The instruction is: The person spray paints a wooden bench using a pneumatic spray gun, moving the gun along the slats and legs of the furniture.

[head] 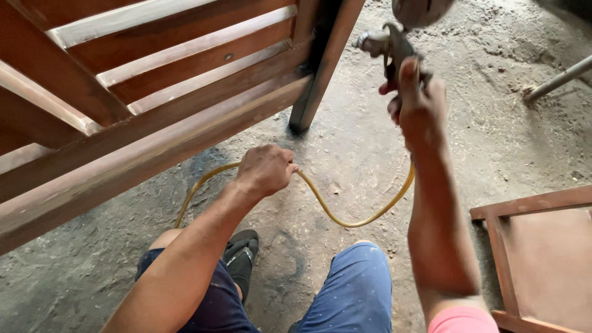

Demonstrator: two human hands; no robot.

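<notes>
The right hand [419, 108] at one o'clock is closed round a metal spray gun [394, 43], nozzle aimed at the dark leg [317, 80] of the wooden frame [154, 123]. The left hand [266, 169], centre, is fisted on the yellow hose [345, 219] looping over the floor [493, 80]. The rails look glossy and largely coated; the small wooden piece [542, 259] at four o'clock looks duller.

A right hand [419, 102] grips a metal spray gun [394, 37] at upper right of the frame, while the left hand [266, 169] at centre clutches a yellow hose [333, 213] looping across the dusty floor [505, 123] beside a slatted wooden frame [148, 92] at upper left.
</notes>
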